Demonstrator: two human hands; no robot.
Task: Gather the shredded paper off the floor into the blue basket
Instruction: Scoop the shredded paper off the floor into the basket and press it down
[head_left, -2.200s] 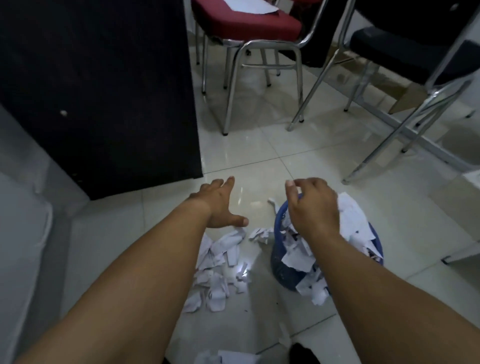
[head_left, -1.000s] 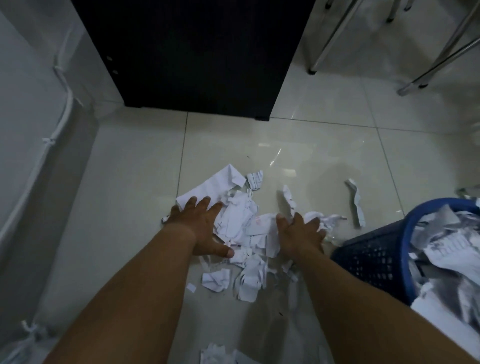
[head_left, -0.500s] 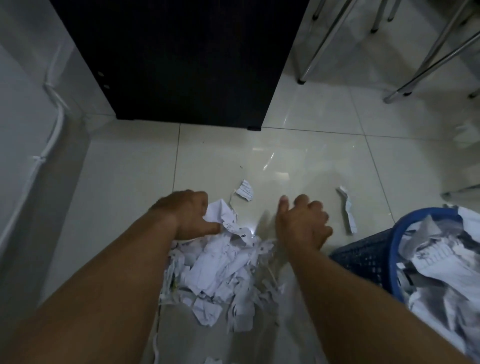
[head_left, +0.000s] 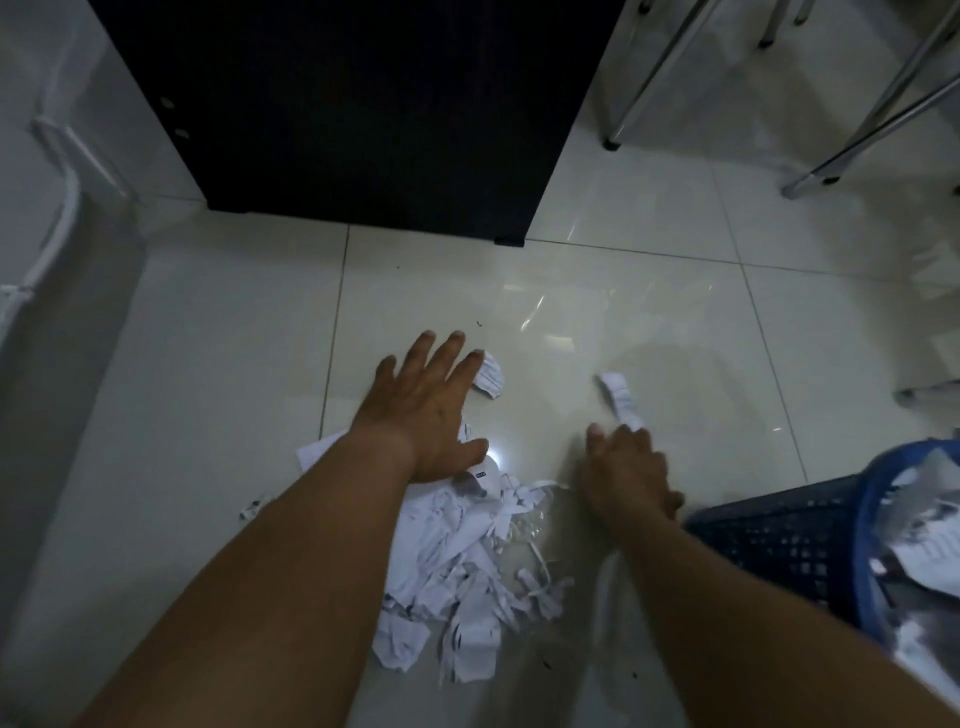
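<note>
As I am judging it, the main risk is lying in the lightness of the white shredded paper pile, which is sitting on the glossy pale floor tiles at 6 o'clock. A fast sweep could be sending strips sliding off under the black cabinet at 12 o'clock. A loose scoop could be shedding pieces on the way to the blue mesh plastic basket, which is standing at 4 o'clock and already heaped, so more could be spilling over its rim. Two strays are lying apart from the pile and could be getting missed: a small curled white scrap at its 12 o'clock and a narrow white strip at its 1 o'clock. The left hand is spreading wide with straight fingers, palm down over the pile's far edge, one fingertip touching the curled scrap and gripping nothing. The right hand is curling its fingers at the strip's near end; whether it is pinching that strip I cannot tell.
</note>
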